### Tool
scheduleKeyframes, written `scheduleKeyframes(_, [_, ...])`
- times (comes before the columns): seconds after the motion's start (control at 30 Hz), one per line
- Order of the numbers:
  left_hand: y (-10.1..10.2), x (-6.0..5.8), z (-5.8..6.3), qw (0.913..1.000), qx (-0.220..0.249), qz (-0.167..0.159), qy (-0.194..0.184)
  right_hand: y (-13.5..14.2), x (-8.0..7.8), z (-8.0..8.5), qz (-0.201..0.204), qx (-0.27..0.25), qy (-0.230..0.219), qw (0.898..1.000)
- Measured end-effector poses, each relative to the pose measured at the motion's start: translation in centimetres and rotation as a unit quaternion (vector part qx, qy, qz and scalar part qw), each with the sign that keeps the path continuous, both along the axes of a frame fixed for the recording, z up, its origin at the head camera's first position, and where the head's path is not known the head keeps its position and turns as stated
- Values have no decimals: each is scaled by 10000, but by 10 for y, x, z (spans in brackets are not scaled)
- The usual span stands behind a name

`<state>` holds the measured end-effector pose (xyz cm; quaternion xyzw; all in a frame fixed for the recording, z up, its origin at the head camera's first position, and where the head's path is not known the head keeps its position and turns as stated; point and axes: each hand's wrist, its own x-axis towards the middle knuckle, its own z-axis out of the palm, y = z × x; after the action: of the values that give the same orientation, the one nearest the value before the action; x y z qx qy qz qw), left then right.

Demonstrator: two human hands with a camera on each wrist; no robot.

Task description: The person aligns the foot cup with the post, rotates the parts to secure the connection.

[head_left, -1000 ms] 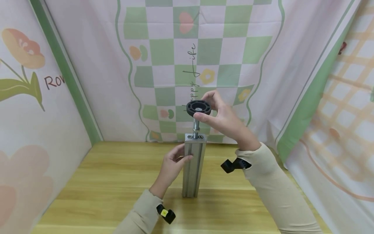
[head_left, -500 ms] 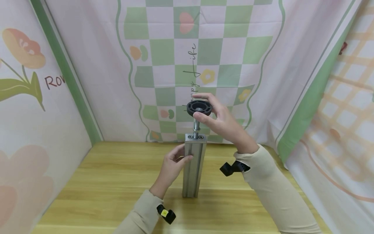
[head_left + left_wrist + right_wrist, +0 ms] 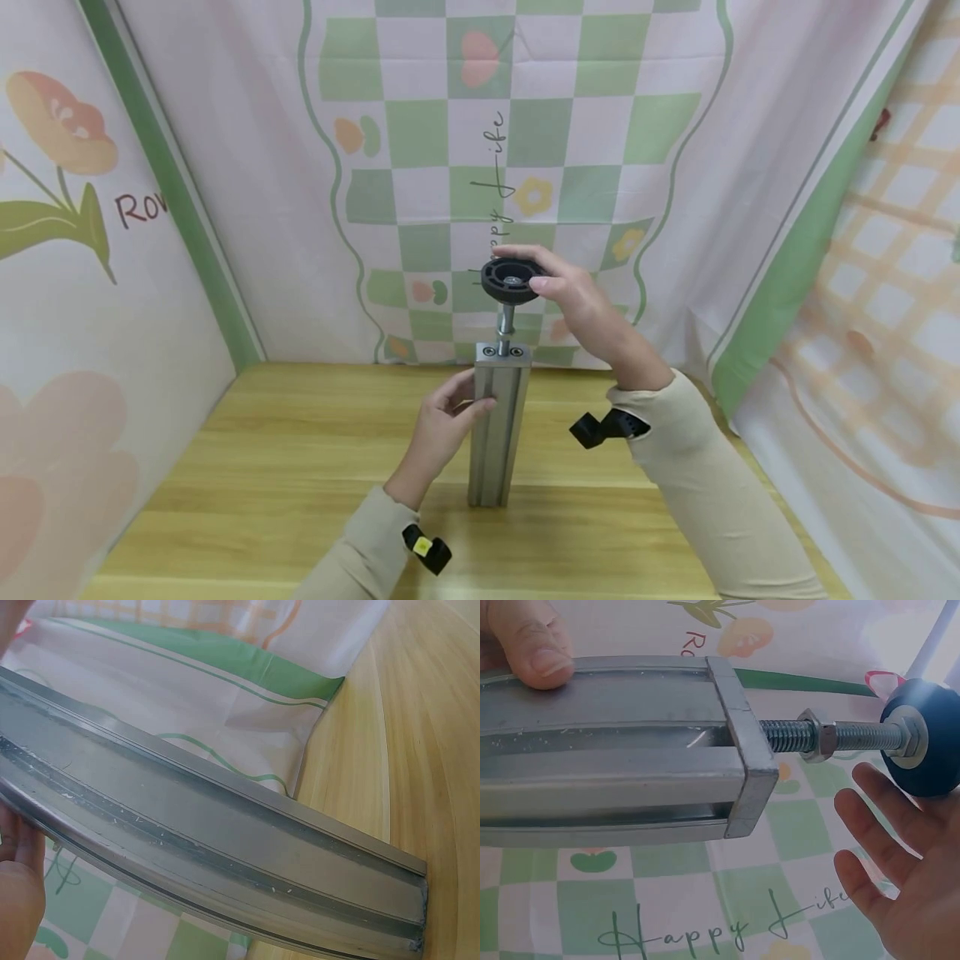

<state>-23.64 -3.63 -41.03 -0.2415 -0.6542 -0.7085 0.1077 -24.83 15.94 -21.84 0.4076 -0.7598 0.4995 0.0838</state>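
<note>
From here I have the table (image 3: 300, 467) carrying a metal profile (image 3: 495, 442), upright on its narrow end. I judge it stiff, fairly heavy, smooth enough to slip and easily tipped, so I'd hold it by its sides near the top, where the left hand (image 3: 446, 421) grips it. The right hand (image 3: 583, 310) pinches the rim of the black foot (image 3: 495, 292); that rim seems hard and the best turning hold. Between them, the threaded rod (image 3: 784, 735) should be rigid, rough to grip; its hex nut (image 3: 822, 737) wants fingertips across the flats.
</note>
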Motion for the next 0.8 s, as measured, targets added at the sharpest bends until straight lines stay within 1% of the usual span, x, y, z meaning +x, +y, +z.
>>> scheduleKeyframes(0.2, [0,0,1,10000,46,-10,8,2,-1,-1,-73,51,173,9998])
scheduleKeyframes(0.33, [0,1,1,10000,44,17,-26,1,-1,-1,-79,21,114,9999])
scheduleKeyframes(0.43, [0,0,1,10000,42,48,-59,0,1,-1,-316,110,40,9994])
scheduleKeyframes(0.57, [0,0,1,10000,31,51,-66,-2,3,-1,-819,332,-8,9961])
scheduleKeyframes(0.67, [0,0,2,10000,5,37,-54,-4,3,-1,-1044,387,-66,9938])
scheduleKeyframes(0.8, [0,1,2,10000,-2,7,-27,-5,2,-3,-1229,343,-48,9918])
